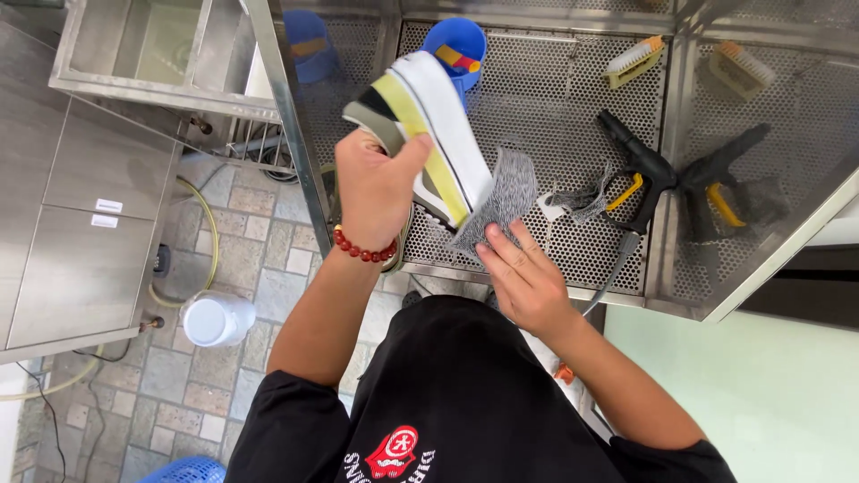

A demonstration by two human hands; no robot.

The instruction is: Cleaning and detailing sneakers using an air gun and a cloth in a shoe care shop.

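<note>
With left hand [376, 192], gripped a shoe [438, 116] from below, fingers wrapped round its near end, thumb up against the sole edge. Held it tilted, toe pointing away, white sole with a yellow stripe turned toward the camera. Wore red beads [362, 250] at that wrist.

With right hand [528, 277], pinched a grey cloth [506, 192] and pressed it against the lower side of the shoe, fingers flat on the fabric (thumb hidden beneath, so could not tell how tightly). Kept shoe and cloth touching, both raised above the near edge of a perforated steel bench [555, 98].

Judged the wiping under way rather than finished: cloth on one side only. Saw no foam or dirt on the sole. Could not see the far side or the upper, so could not tell how much was left.

Farther out on the bench, lay a second grey rag [582, 199] just beside a black spray gun [640, 174] with a yellow trigger. Beyond, near the back, rested a scrubbing brush [633, 58] and a blue cup [456, 45]. Down on the tiled floor to the left, stood a white jug [217, 319].
</note>
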